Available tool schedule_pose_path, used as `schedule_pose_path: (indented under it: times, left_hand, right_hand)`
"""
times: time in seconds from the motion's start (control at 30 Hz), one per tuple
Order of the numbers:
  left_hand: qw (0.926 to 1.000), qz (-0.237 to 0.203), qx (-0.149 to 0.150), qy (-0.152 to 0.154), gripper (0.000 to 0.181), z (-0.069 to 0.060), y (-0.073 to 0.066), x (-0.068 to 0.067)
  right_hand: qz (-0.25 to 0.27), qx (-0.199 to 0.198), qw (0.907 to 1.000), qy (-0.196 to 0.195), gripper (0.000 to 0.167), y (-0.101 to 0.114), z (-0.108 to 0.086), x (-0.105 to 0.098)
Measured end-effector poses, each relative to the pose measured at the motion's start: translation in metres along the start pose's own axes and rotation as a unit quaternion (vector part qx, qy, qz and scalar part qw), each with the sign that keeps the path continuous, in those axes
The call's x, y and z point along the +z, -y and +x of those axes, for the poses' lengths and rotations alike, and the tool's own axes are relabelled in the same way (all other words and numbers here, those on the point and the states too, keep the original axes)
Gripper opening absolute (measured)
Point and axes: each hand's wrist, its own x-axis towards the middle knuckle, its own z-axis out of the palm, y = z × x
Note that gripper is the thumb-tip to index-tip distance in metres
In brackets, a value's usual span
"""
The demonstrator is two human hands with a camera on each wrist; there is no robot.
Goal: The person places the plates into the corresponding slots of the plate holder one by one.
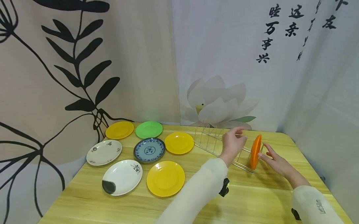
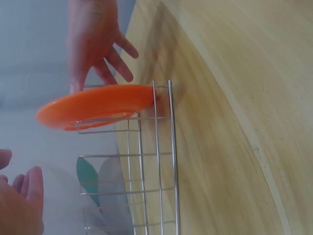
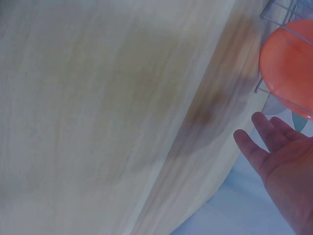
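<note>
Orange plate [image 1: 255,152], on edge, beside right grip [image 1: 278,163]

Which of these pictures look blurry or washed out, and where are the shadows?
Head view: mostly crisp, with soft shadows on the table; left wrist view: the orange plate blurs at its left edge, the wire rack looks clearer; right wrist view: hazy, with a dark shadow near the right hand.

Curtain [image 1: 225,61], 2 o'clock: black characters [image 1: 269,36] 睦万事兴, 远亲, 友; top ones cut off, small script [image 1: 306,40] illegible. Right sleeve [image 1: 319,209], 4 o'clock: "Let…Slim", middle unclear.
</note>
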Motion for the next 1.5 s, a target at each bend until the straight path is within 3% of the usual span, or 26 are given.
schedule_pose_path:
  times: [0.2,0.4,0.73,0.97,1.13,1.5]
  left_hand:
    - [0.9997,-0.012,-0.020,0.011,0.030,0.001,0.002,-0.007]
    - [0.9987,-0.023,-0.037,0.024,0.032,0.002,0.006,-0.023]
    - [0.9986,-0.024,-0.041,0.022,0.033,0.014,0.016,-0.069]
    - [0.9975,-0.033,-0.044,0.044,0.037,0.017,0.020,-0.123]
    - [0.9953,-0.032,-0.083,0.037,0.039,0.014,0.021,-0.169]
    - [0.9893,-0.035,-0.141,-0.004,0.041,-0.017,0.034,-0.276]
  right_hand:
    - [-0.006,-0.001,1.0000,0.000,0.084,-0.002,-0.004,-0.001]
    - [-0.007,-0.006,0.9999,-0.005,0.083,-0.004,-0.006,-0.003]
    - [-0.010,-0.010,0.9998,-0.011,0.084,-0.011,-0.006,-0.005]
    - [-0.003,-0.015,0.9998,-0.011,0.083,-0.008,-0.006,-0.004]
    - [0.003,-0.016,0.9998,-0.009,0.083,-0.007,-0.002,-0.001]
    - [0.014,-0.018,0.9997,-0.012,0.084,0.001,-0.002,-0.001]
